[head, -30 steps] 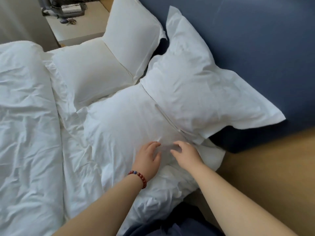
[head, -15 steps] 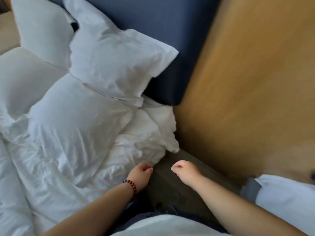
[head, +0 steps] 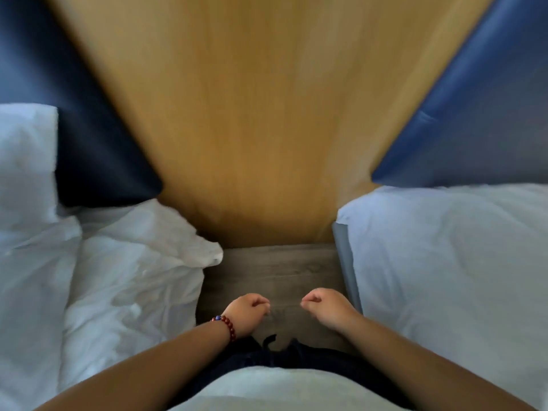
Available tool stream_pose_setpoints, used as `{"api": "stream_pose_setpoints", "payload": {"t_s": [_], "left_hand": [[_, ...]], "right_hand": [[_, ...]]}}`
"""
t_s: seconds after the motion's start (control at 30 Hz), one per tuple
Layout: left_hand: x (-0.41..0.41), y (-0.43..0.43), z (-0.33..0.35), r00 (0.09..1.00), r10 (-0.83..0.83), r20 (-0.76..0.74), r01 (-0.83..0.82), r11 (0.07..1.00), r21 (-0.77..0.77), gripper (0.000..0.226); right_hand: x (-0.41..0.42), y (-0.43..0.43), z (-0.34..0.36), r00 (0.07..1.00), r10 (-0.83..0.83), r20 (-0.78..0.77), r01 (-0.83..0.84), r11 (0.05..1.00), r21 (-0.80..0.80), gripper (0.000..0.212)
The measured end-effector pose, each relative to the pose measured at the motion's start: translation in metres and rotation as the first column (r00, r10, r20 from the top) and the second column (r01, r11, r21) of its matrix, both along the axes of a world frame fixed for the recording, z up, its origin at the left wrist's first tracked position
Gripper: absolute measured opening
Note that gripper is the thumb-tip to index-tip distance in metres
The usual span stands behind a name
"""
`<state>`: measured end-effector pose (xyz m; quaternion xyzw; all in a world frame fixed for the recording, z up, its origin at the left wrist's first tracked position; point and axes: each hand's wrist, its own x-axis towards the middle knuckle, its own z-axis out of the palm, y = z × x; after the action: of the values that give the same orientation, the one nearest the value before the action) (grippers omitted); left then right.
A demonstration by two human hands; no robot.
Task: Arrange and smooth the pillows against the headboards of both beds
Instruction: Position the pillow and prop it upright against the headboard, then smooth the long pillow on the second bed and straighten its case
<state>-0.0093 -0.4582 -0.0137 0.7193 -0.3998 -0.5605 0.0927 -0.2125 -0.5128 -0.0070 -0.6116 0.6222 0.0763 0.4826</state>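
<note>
I stand in the gap between two beds. On the left bed a white pillow leans on the dark blue headboard, with a second rumpled white pillow lying flat in front of it, its corner hanging over the bed edge. On the right, a smooth white sheet covers the right bed below its blue headboard. My left hand, with a red bead bracelet, and my right hand hover over the floor with loosely curled fingers. Neither holds or touches anything.
A wooden wall panel fills the space between the two headboards. A narrow strip of grey floor runs between the beds under my hands. The view is motion-blurred.
My hands have left the flat pillow on the left bed and drawn back, curled. My view has swung right, from the left bed's pillows to the gap and the right bed.
</note>
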Motion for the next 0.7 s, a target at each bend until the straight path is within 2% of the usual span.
{"api": "stream_pose_setpoints", "payload": {"t_s": [0.13,0.23,0.47,0.7], "left_hand": [[-0.009,-0.020,0.001,0.970,-0.244,-0.015,0.244,0.970,0.018,0.017],[-0.012,-0.027,0.003,0.934,-0.357,-0.028,0.358,0.934,0.025,0.012],[-0.034,-0.017,0.008,0.886,-0.437,-0.154,0.446,0.895,0.028,0.019],[-0.101,-0.006,0.023,0.734,-0.645,-0.215,0.656,0.755,-0.027,0.018]], "right_hand": [[-0.017,0.022,0.004,0.975,-0.223,0.003,0.223,0.975,-0.005,0.018],[-0.018,0.047,0.007,0.912,-0.410,0.004,0.410,0.912,-0.003,0.019],[-0.018,0.127,0.006,0.678,-0.734,0.031,0.734,0.679,0.015,0.011],[-0.045,0.202,0.015,0.416,-0.906,0.077,0.910,0.414,-0.039,0.007]]}}
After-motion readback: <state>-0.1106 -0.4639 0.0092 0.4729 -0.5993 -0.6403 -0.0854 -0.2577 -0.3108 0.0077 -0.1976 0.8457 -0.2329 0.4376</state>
